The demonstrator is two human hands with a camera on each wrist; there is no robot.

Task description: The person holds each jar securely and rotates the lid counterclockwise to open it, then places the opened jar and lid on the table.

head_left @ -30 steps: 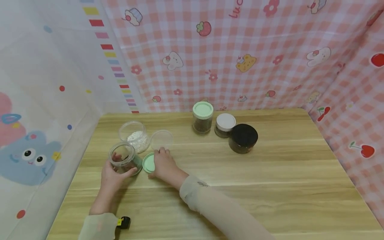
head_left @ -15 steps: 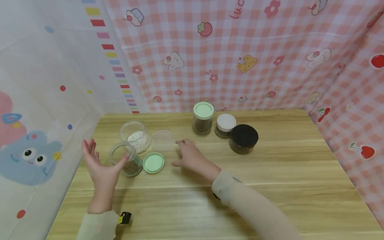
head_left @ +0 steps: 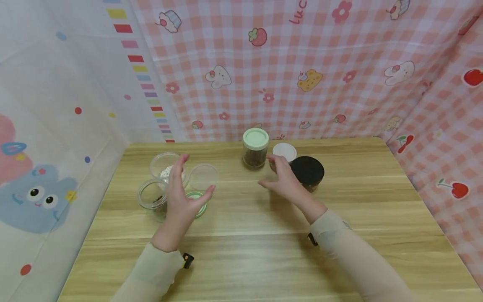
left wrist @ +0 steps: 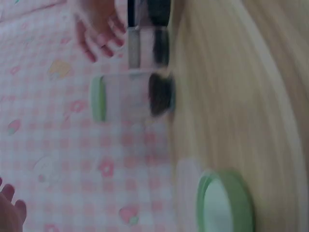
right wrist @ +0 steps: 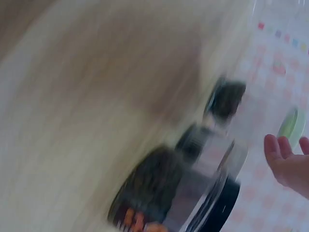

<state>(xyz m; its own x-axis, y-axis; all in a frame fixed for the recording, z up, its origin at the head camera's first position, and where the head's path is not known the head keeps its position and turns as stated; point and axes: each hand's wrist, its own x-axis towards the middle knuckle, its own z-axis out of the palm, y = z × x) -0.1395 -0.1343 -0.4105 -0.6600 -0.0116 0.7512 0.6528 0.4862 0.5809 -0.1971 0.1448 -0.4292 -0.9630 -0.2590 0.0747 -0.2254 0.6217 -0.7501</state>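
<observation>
My left hand (head_left: 182, 205) is in the air over the open jars, its thumb and fingers spread with nothing between them. Behind it a green lid (head_left: 200, 209) lies on the table, partly covered by the hand. My right hand (head_left: 284, 179) reaches toward the back, fingers spread and holding nothing. It is nearest to a clear jar with a green lid (head_left: 255, 147), a smaller jar with a white lid (head_left: 284, 152) and a wide jar with a black lid (head_left: 307, 171). The right wrist view shows dark contents in the black-lidded jar (right wrist: 154, 188).
At the left stand an uncovered clear jar with dark contents (head_left: 152, 196) and a clear tub of white bits (head_left: 166, 172). A clear round lid (head_left: 203, 177) lies beside them. Checked cloth (head_left: 234, 100) hangs behind the wooden table (head_left: 241, 251).
The left hand let go of the uncovered jar, rose and moved right. The right hand moved away from the green lid, rightward to the lidded jars at the back.
</observation>
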